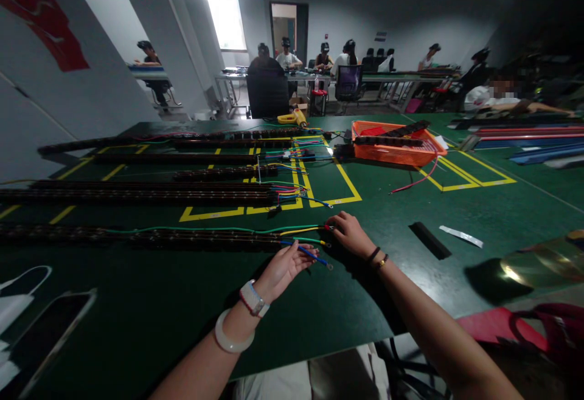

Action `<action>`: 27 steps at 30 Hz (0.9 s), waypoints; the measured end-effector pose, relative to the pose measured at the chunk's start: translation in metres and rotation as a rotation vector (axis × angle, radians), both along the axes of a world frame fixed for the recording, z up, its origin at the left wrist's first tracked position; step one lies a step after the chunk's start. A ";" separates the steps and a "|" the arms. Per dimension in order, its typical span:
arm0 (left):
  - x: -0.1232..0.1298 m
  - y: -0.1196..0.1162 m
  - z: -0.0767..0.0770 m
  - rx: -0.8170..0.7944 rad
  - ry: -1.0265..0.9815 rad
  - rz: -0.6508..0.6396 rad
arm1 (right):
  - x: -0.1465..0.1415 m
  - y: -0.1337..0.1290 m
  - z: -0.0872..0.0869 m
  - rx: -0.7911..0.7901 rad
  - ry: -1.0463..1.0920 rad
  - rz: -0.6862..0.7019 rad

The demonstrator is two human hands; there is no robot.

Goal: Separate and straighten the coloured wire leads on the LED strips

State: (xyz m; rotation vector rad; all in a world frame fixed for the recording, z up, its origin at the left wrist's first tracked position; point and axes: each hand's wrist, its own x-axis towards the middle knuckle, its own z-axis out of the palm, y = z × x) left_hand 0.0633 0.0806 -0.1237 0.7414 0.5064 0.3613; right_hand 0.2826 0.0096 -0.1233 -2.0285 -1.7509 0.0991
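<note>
Item, right grip: the right hand (351, 234), thumb and fingertips drawn together on a red-sleeved wire end (329, 227), apparently so that the small tip could be controlled apart from its neighbours.

Item, left grip: the left hand (285, 266), palm turned up, fingers loosely curled and half open, a blue wire (319, 259) lying across it. Whether the fingers bore on the wire could not be told; the pose seemed meant to keep it separate from the others.

Item, dark cable bundle (205, 239): laid lengthwise on the green table (387, 303), nearest the person, its coloured leads fanned out towards the hands, probably for easy reach. A green-yellow lead end (325, 244) lay between the two hands.

Item, further bundles (182, 196): set roughly parallel beyond, lead ends mostly rightward, likely to prevent tangling. Yellow tape outlines (349, 184) beneath some of them presumably marked their places.

Item, orange basket (387, 155): beyond the right hand, containing dark lengths, evidently gathered together.

Sundries: a yellow tool (292, 118) at the far edge; a black strip (429, 241) and a pale strip (460, 236), right of the right hand.
</note>
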 end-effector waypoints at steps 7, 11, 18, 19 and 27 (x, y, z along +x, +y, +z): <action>0.000 -0.001 0.002 0.009 0.015 -0.001 | -0.005 0.002 -0.005 -0.039 -0.101 -0.026; 0.001 0.000 0.001 0.016 0.012 -0.001 | -0.004 0.003 -0.007 -0.041 -0.130 -0.054; 0.000 0.001 0.000 0.001 -0.010 -0.006 | -0.004 -0.010 0.007 0.226 0.129 -0.074; 0.000 0.001 -0.001 0.000 -0.012 -0.007 | -0.007 -0.015 0.011 0.279 0.186 -0.086; 0.000 0.000 -0.005 0.005 -0.029 -0.006 | -0.054 -0.063 0.026 0.253 0.283 -0.058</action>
